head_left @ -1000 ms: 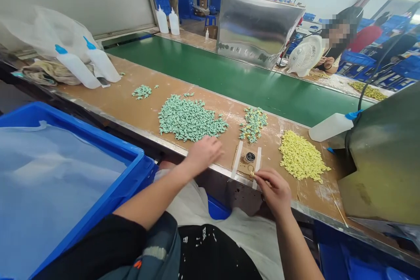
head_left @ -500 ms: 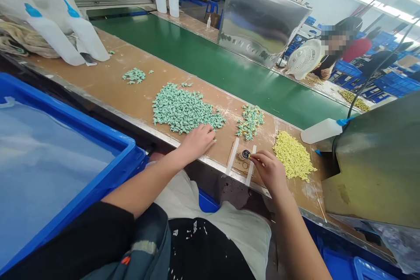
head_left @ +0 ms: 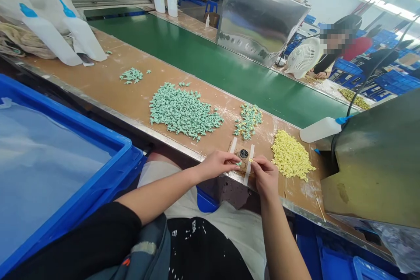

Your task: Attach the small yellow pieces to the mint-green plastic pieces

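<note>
My left hand (head_left: 219,162) pinches a small green piece (head_left: 238,163) at the bench's front edge. My right hand (head_left: 264,175) pinches a small yellow piece (head_left: 250,160) right beside it. Both hands meet just below a small round dark pot (head_left: 243,153) that sits between two white tape strips (head_left: 248,165). A big heap of green pieces (head_left: 182,111) lies to the left, a heap of yellow pieces (head_left: 289,156) to the right, and a mixed green-and-yellow heap (head_left: 248,120) lies behind the pot.
A blue crate (head_left: 108,170) lined with clear plastic stands at my left. White squeeze bottles (head_left: 82,35) lie at the far left, another bottle (head_left: 320,130) at the right. A green conveyor belt (head_left: 213,65) runs behind the bench. A metal hood (head_left: 377,166) stands right. A person sits across by a fan (head_left: 303,57).
My left hand has left the green heap and come right to the pot with a green piece. My right hand stays by the pot, now close to the left.
</note>
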{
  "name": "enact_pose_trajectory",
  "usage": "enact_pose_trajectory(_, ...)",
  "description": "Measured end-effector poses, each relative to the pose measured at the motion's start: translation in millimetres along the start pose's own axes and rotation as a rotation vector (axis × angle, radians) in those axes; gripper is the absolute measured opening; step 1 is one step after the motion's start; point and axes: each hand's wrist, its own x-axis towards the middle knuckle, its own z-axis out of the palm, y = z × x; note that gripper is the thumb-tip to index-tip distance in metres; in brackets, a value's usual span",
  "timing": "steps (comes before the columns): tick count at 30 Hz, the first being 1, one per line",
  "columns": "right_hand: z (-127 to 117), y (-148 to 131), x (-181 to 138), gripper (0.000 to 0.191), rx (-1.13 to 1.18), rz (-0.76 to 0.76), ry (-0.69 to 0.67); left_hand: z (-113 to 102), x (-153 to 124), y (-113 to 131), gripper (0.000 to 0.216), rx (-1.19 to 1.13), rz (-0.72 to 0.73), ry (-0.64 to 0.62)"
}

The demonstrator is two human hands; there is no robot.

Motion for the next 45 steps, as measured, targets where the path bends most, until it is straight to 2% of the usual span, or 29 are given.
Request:
enact_pose_trajectory(4, 7, 5, -16, 0.015, 0.035, -0.041, 0.039, 0, 2, 0, 0.031, -0.023, -0.032, 0.0)
enact_pose_trajectory(11, 14, -8, -23, 0.013, -0.132, -0.117, 0.014, 0, 2, 6, 0.037, -0.031, -0.085, -0.044)
enact_pose_trajectory(17, 20, -7, -27, 0.017, -0.194, -0.157, 0.008, -2, 0, 5, 0.034, 0.139, -0.035, -0.06)
enact_pose_trajectory(21, 21, -6, -27, 0.015, -0.185, -0.198, 0.002, -3, -1, 5, 0.033, 0.164, -0.013, -0.058)
enact_pose_trajectory(32, 22, -7, -28, 0.023, -0.164, -0.169, -0.09, -9, -9, 0, 0.03, 0.339, 0.102, -0.101)
enact_pose_trajectory(39, 25, -6, -28, 0.017, -0.132, -0.222, -0.084, -10, -7, 2, 0.047, 0.141, -0.08, -0.108)
enact_pose_trajectory(42, 18, -6, -29, 0.02, -0.135, -0.256, -0.122, -11, -5, 4, 0.048, 0.146, -0.086, -0.097)
enact_pose_trajectory(45, -5, -1, -29, 0.022, -0.289, -0.216, -0.022, -20, -4, 7, 0.046, 0.24, -0.04, -0.018)
